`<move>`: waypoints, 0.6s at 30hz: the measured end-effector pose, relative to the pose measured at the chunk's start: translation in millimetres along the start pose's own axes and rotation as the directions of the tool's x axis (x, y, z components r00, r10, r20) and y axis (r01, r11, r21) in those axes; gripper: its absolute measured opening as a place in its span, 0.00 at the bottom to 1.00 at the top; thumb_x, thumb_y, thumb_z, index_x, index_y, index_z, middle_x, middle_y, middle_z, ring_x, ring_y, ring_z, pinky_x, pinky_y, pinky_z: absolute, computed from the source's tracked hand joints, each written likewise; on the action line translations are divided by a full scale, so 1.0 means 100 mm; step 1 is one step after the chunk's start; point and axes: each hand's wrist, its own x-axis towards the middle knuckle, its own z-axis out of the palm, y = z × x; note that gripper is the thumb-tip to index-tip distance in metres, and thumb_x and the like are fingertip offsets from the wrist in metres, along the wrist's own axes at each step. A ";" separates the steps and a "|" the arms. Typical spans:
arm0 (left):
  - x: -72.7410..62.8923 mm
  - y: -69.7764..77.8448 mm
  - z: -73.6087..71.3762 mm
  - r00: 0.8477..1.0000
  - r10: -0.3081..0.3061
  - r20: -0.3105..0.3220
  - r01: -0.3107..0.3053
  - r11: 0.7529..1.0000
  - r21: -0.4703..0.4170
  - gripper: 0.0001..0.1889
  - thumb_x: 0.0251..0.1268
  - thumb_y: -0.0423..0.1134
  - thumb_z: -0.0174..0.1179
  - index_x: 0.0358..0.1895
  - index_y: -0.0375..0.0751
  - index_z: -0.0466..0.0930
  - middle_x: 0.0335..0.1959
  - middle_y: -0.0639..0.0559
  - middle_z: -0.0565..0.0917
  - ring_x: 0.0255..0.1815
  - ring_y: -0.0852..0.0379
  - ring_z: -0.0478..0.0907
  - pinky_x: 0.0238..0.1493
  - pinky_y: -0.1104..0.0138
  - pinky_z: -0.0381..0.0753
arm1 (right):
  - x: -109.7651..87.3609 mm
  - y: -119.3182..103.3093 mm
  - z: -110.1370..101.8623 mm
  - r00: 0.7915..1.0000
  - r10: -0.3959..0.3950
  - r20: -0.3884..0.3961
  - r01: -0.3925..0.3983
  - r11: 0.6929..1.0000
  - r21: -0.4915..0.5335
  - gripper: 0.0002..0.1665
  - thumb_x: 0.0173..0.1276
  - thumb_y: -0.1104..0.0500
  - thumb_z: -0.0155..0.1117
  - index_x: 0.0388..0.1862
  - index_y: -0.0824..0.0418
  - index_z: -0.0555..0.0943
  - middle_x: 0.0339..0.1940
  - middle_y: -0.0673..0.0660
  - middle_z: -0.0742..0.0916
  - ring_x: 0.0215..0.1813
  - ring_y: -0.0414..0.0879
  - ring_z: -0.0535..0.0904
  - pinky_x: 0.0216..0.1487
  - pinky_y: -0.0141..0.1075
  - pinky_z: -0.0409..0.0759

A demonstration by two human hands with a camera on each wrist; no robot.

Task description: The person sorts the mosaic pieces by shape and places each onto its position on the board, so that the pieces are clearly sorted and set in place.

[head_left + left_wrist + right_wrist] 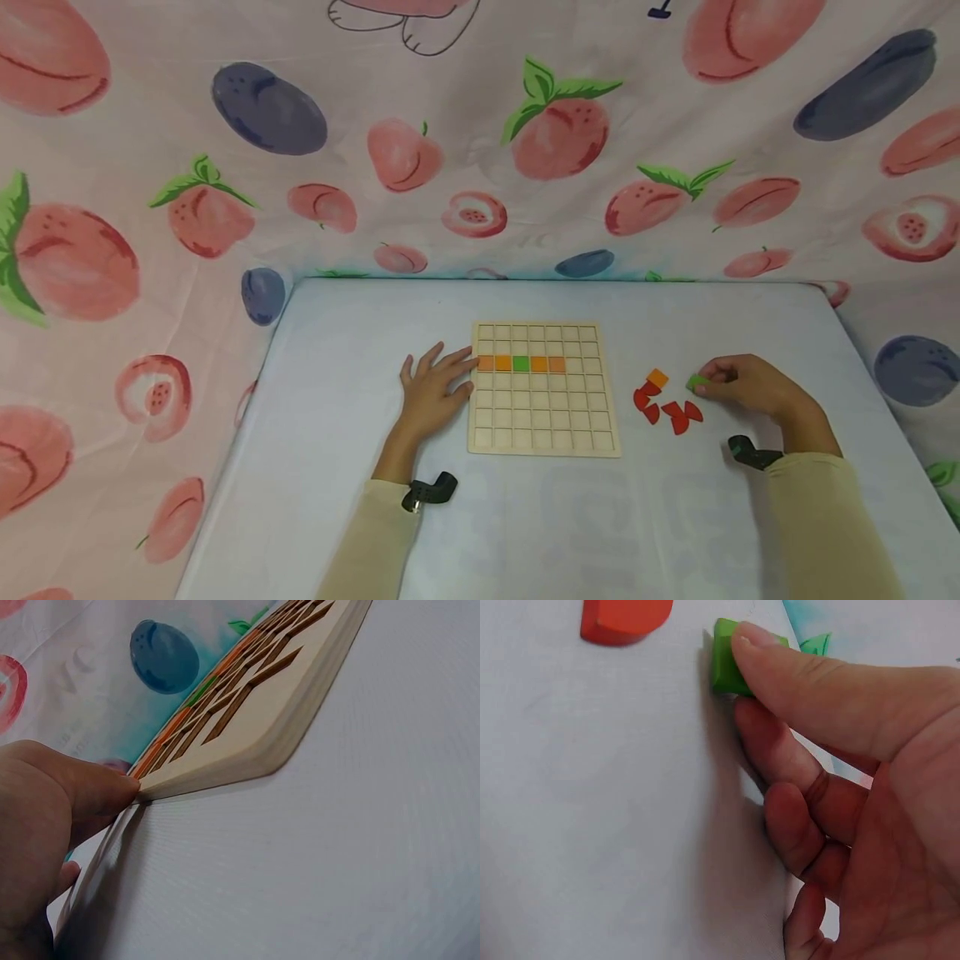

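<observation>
Now a green tile (693, 382) is pinched by the right hand (752, 387) near red wedges (680, 423), the left hand (430, 398) spread against a grid-board (538, 400).

Smooth, matt wooden board (274, 712)

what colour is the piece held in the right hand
Green; the piece shows best in the right wrist view.
</observation>
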 end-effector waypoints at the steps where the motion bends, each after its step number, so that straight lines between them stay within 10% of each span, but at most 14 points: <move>1: 0.00 0.00 0.00 1.000 -0.004 0.002 0.004 1.000 0.000 0.22 0.71 0.46 0.61 0.67 0.58 0.80 0.74 0.62 0.73 0.84 0.47 0.52 0.77 0.35 0.31 | 0.00 0.00 -0.01 1.000 0.006 0.002 -0.006 1.000 0.005 0.27 0.67 0.40 0.70 0.52 0.61 0.83 0.41 0.55 0.82 0.49 0.52 0.73 0.47 0.39 0.71; 18: 0.01 -0.03 0.03 1.000 0.002 -0.001 -0.002 1.000 -0.007 0.22 0.71 0.45 0.61 0.67 0.58 0.80 0.74 0.63 0.74 0.84 0.47 0.52 0.77 0.36 0.29 | -0.11 -0.03 0.11 0.990 0.023 -0.137 0.000 0.987 0.160 0.30 0.73 0.38 0.62 0.62 0.58 0.78 0.54 0.62 0.84 0.57 0.54 0.73 0.50 0.41 0.74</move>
